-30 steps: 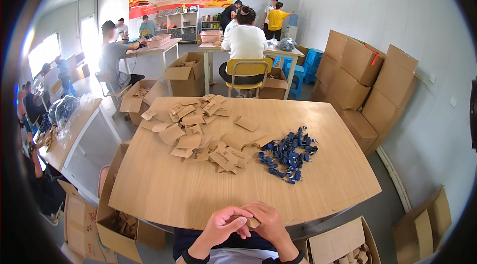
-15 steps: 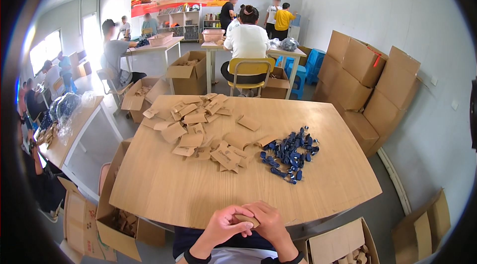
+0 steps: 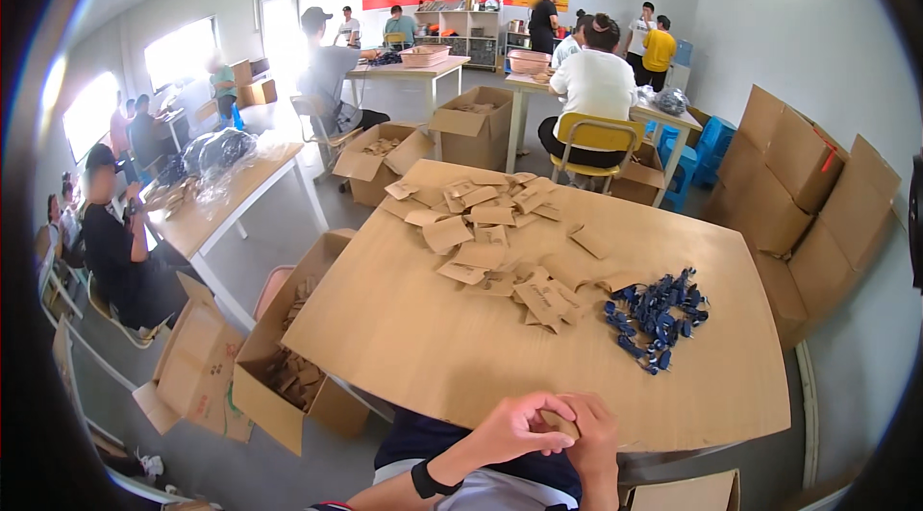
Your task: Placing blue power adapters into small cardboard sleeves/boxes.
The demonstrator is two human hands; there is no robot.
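At the table's near edge, my left hand (image 3: 517, 428) and my right hand (image 3: 593, 434) are closed together around a small brown cardboard packet (image 3: 561, 425). The fingers cover most of it; only its upper face shows. Beyond my hands, a heap of similar flat brown packets (image 3: 478, 232) spreads over the left and middle of the wooden table (image 3: 413, 338). To its right lies a tangled pile of small dark blue items with metal ends (image 3: 658, 317); their exact kind is too small to tell.
An open carton of brown packets (image 3: 288, 367) stands on the floor at the table's left, and another carton (image 3: 685, 494) at the lower right. Large cartons (image 3: 779, 194) are stacked by the right wall. Several people sit or stand at other tables (image 3: 226, 203).
My view has turned to the left, so the table and piles appear farther right. Both hands stay together around the cardboard packet.
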